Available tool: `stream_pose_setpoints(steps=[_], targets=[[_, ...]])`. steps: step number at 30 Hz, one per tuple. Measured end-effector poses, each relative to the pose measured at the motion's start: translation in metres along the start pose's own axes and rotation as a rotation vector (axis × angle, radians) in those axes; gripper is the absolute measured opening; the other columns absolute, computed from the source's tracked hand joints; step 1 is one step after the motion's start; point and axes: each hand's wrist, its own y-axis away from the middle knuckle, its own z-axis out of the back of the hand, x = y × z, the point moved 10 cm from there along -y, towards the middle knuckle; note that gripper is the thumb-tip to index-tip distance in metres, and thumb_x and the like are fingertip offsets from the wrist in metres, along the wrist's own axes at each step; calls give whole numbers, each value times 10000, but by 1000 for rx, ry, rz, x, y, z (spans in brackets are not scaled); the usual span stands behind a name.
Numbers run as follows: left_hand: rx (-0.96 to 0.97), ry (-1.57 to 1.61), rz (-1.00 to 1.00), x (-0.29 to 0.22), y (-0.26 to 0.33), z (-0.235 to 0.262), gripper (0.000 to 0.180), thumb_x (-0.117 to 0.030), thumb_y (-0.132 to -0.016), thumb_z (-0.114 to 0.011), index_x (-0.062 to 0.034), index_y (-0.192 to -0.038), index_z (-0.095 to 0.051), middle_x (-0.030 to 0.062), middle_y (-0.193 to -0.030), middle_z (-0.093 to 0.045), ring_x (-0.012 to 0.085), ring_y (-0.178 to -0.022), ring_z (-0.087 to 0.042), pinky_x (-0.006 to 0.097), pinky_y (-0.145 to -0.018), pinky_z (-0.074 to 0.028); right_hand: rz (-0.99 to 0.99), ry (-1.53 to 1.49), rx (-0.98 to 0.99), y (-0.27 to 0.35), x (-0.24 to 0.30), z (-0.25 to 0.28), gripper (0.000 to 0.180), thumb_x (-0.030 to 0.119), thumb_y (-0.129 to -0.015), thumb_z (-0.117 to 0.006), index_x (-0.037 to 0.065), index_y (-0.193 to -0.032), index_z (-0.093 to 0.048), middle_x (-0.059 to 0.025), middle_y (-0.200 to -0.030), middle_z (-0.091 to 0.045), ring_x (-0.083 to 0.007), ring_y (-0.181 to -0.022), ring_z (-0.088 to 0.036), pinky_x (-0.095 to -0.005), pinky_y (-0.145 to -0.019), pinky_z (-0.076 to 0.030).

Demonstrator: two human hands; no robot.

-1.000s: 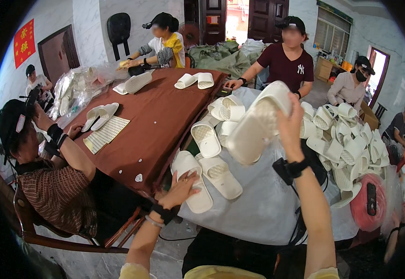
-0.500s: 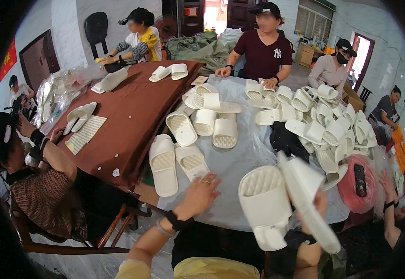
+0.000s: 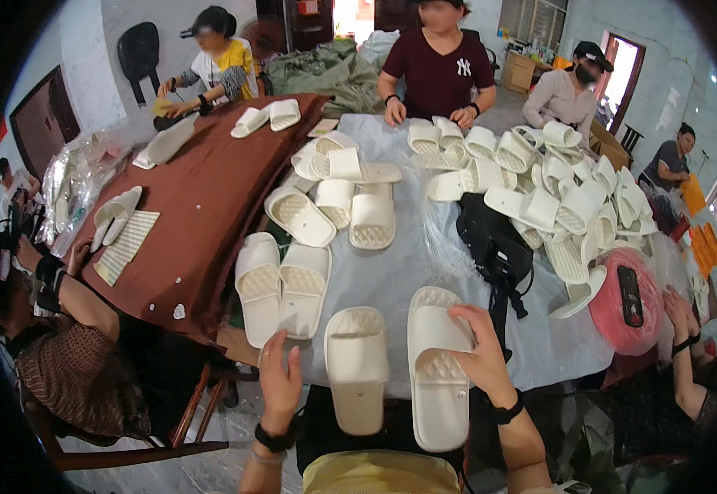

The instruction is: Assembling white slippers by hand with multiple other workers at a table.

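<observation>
Side by side at the near table edge are two white slippers, a left one (image 3: 357, 354) and a right one (image 3: 441, 387), toes pointing away and heels over the edge. My right hand (image 3: 487, 354) grips the right slipper by the side of its strap, thumb at the strap's opening. My left hand (image 3: 280, 375) is open, fingers stretched upward and holding nothing. Its fingertips are close to the heel of one slipper in a white pair (image 3: 304, 288) lying farther left. Behind that pair several more white slippers (image 3: 301, 216) are grouped.
A big heap of white slippers (image 3: 581, 202) covers the right side, with a black bag (image 3: 494, 247) beside it. A pink wrapped bundle (image 3: 622, 296) sits at the right edge. Left stands a brown-covered table (image 3: 202, 214) with slippers on it. Several other people work around both tables.
The slipper pair in my right hand has come down to the table edge and been set apart. My left hand has shifted left, and the pair near it now stands straight together.
</observation>
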Motion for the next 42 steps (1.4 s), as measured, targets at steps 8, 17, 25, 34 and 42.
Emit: stream_pose_setpoints(steps=[8,17,25,34,42], targets=[[450,-66,-150,-57,38,-78,563,-151,-771,-608,-9,-1263,-376,196,-1236,-429,381,-1169,-376,439,-935,-336,-33,494,187,22,-50,-33,599,108,-779,-585,9,-1303,-313,-248,-1337,-265,-400,-1234,-288,-453,-991,-283],[403,-131,-102,-67,57,-116,725,-177,-758,-626,63,-1305,-214,251,-1317,-281,397,-1255,-237,489,-992,-241,-52,525,299,27,-47,-51,762,166,-754,-624,-28,-1341,-179,-311,-1369,-119,-471,-1266,-154,-474,-1039,-205],[461,167,133,-57,47,-101,651,-177,-824,-564,73,-1299,-196,270,-1307,-291,411,-1214,-303,475,-989,-252,-145,90,486,-13,-68,-10,527,215,-777,-645,22,-1221,-439,-199,-1269,-383,-274,-1123,-448,-352,-895,-383],[87,460,249,-26,36,-42,230,-148,-941,-375,1,-856,-528,93,-855,-564,252,-933,-554,320,-829,-407,-385,610,-47,-83,-147,37,252,301,-767,-623,53,-812,-615,-123,-752,-634,-307,-731,-611,-377,-635,-474],[405,1559,860,-8,69,-85,329,-349,-946,-346,-89,-792,-476,34,-805,-497,224,-921,-536,315,-763,-406,-287,597,-159,-76,-127,43,150,193,-794,-555,44,-809,-553,-142,-724,-612,-332,-707,-596,-392,-611,-455]])
